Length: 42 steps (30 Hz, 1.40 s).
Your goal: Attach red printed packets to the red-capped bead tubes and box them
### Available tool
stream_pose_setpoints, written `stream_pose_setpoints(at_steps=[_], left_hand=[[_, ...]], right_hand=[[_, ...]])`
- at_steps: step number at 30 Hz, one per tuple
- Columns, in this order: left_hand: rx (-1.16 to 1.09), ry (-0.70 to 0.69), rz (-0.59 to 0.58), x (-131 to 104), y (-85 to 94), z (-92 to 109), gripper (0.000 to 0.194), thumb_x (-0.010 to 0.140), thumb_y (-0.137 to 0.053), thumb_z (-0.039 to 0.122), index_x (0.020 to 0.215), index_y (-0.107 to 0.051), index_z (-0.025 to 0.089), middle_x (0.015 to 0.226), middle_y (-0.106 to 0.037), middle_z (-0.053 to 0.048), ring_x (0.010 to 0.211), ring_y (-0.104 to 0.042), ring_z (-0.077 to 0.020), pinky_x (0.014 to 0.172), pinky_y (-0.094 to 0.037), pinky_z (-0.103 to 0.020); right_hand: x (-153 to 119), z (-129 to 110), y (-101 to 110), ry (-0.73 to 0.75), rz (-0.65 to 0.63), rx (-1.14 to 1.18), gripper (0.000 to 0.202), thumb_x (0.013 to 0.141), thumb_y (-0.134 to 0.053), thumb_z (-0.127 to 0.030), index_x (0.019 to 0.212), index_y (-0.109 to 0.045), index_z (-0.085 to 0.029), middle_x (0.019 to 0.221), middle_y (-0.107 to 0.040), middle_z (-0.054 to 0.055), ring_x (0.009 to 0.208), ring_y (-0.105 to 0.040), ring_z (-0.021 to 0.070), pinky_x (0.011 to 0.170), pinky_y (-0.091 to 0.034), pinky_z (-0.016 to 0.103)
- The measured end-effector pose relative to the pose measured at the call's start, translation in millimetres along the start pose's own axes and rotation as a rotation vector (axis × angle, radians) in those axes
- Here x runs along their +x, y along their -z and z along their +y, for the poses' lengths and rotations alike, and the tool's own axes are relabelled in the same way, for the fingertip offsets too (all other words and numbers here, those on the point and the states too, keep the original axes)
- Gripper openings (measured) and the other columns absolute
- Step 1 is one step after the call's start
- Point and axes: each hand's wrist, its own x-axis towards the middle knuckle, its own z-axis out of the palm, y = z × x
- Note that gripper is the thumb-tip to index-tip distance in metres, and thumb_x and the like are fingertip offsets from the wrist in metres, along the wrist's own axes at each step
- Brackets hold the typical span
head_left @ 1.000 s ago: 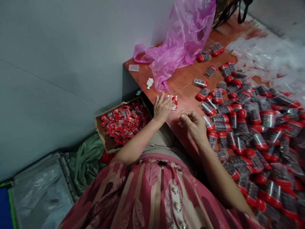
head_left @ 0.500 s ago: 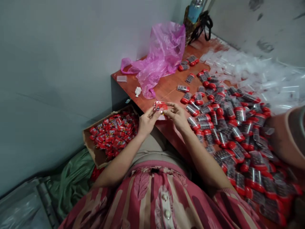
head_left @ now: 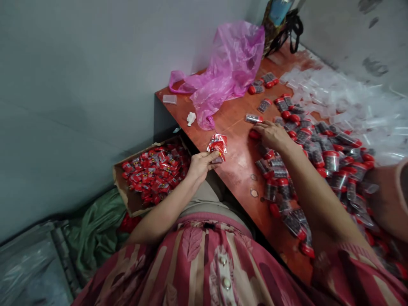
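Observation:
Near the table's front edge, my left hand [head_left: 203, 165] pinches several small red packets [head_left: 217, 146], fanned out between thumb and fingers. My right hand [head_left: 270, 134] reaches over the table, its fingers closed on a red-capped container [head_left: 255, 134] at the near-left side of the pile. Its fingertips are partly hidden, and a clear container with a red end [head_left: 253, 118] lies just beyond them. The pile of clear, red-capped containers [head_left: 331, 161] with dark contents spreads to the right of my right hand.
A cardboard box [head_left: 123, 187] of red packets stands left, below the table [head_left: 236, 170]. A pink plastic bag [head_left: 219, 68] lies at the back. Clear plastic pieces [head_left: 350, 93] are heaped back right. A pinkish tub [head_left: 390, 199] stands at the right edge.
My right hand has left the packets and moved right to the containers. My left hand keeps hold of the packets, now fanned. Some containers near the table's front have shifted, and the view has turned slightly.

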Motion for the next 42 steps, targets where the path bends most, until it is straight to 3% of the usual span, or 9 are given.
stream_pose_setpoints(at_steps=[2, 5, 7, 11, 15, 22, 31, 38, 42], left_hand=[[-0.101, 0.041, 0.035, 0.9, -0.4, 1.3, 0.027, 0.06, -0.082, 0.027, 0.067, -0.064, 0.008, 0.065, -0.066, -0.006, 0.056, -0.063, -0.0124, 0.055, -0.053, -0.022], [-0.25, 0.081, 0.1, 1.9, -0.8, 4.9, 0.02, 0.069, -0.076, 0.023, 0.071, -0.062, 0.009, 0.067, -0.067, -0.006, 0.059, -0.066, -0.0145, 0.057, -0.054, -0.024], [-0.319, 0.097, 0.117, 2.1, -1.6, 6.5, 0.018, 0.072, -0.074, 0.022, 0.073, -0.061, 0.01, 0.068, -0.067, -0.006, 0.061, -0.067, -0.0152, 0.06, -0.055, -0.025], [-0.401, 0.121, 0.11, 1.0, -7.5, 5.7, 0.013, 0.076, -0.07, 0.02, 0.076, -0.061, 0.01, 0.07, -0.068, -0.007, 0.065, -0.068, -0.0163, 0.067, -0.056, -0.027], [-0.425, 0.1, 0.114, -2.8, -17.8, 2.7, 0.013, 0.073, -0.072, 0.018, 0.076, -0.061, 0.01, 0.07, -0.067, -0.005, 0.062, -0.066, -0.0145, 0.066, -0.054, -0.026], [-0.39, -0.025, 0.043, -6.6, -23.7, -4.3, 0.025, 0.063, -0.08, 0.023, 0.07, -0.059, 0.011, 0.067, -0.064, -0.001, 0.06, -0.063, -0.012, 0.064, -0.051, -0.025], [-0.398, 0.005, 0.017, -9.5, -27.9, -6.5, 0.024, 0.063, -0.08, 0.022, 0.071, -0.061, 0.01, 0.07, -0.066, -0.003, 0.061, -0.063, -0.0109, 0.064, -0.05, -0.024], [-0.22, -0.05, -0.064, -12.0, -26.4, -4.6, 0.037, 0.052, -0.085, 0.035, 0.065, -0.061, 0.01, 0.061, -0.062, -0.001, 0.052, -0.056, -0.0087, 0.056, -0.045, -0.022], [-0.124, -0.078, -0.115, -9.1, -22.6, -7.9, 0.041, 0.047, -0.086, 0.039, 0.062, -0.061, 0.01, 0.058, -0.061, 0.0, 0.05, -0.055, -0.008, 0.053, -0.045, -0.022]], right_hand=[[3.5, 3.4, -3.4, -0.022, -0.03, 0.034, 0.022, 0.074, -0.059, 0.001, 0.084, -0.07, -0.015, 0.095, -0.072, 0.011, 0.098, -0.061, 0.0214, 0.082, -0.04, 0.035], [-5.3, -18.5, -2.5, -0.101, 0.046, 0.059, 0.011, 0.082, -0.061, -0.014, 0.092, -0.067, -0.014, 0.086, -0.07, 0.013, 0.091, -0.062, 0.0227, 0.08, -0.04, 0.037], [-22.8, -48.8, -0.6, -0.167, 0.111, 0.134, 0.021, 0.086, -0.059, -0.03, 0.101, -0.062, -0.017, 0.08, -0.068, 0.009, 0.078, -0.063, 0.0209, 0.073, -0.043, 0.035], [-68.9, -123.9, -8.0, -0.346, -0.017, 0.93, 0.032, 0.082, -0.06, -0.048, 0.095, -0.058, -0.019, 0.069, -0.065, 0.001, 0.058, -0.061, 0.0152, 0.056, -0.048, 0.028], [-93.2, -169.2, -27.7, -0.453, 0.045, 1.039, 0.032, 0.079, -0.063, -0.047, 0.095, -0.059, -0.018, 0.068, -0.064, -0.001, 0.058, -0.06, 0.0138, 0.054, -0.048, 0.026], [-98.4, -174.1, -38.1, -0.503, 0.174, 1.038, 0.032, 0.078, -0.065, -0.047, 0.093, -0.059, -0.019, 0.073, -0.065, 0.001, 0.061, -0.061, 0.0152, 0.056, -0.051, 0.027], [-97.6, -173.0, -41.9, -0.556, 0.192, 1.096, 0.033, 0.076, -0.067, -0.047, 0.091, -0.059, -0.019, 0.071, -0.066, 0.0, 0.06, -0.061, 0.0147, 0.054, -0.051, 0.026], [-90.9, -174.7, -38.5, -0.586, 0.155, 1.307, 0.027, 0.073, -0.071, -0.042, 0.082, -0.06, -0.018, 0.065, -0.066, -0.002, 0.054, -0.062, 0.0128, 0.054, -0.053, 0.027], [-90.7, -176.2, -37.9, -0.576, 0.242, 1.239, 0.026, 0.073, -0.072, -0.039, 0.08, -0.06, -0.018, 0.064, -0.066, -0.002, 0.054, -0.061, 0.0112, 0.054, -0.052, 0.025]])
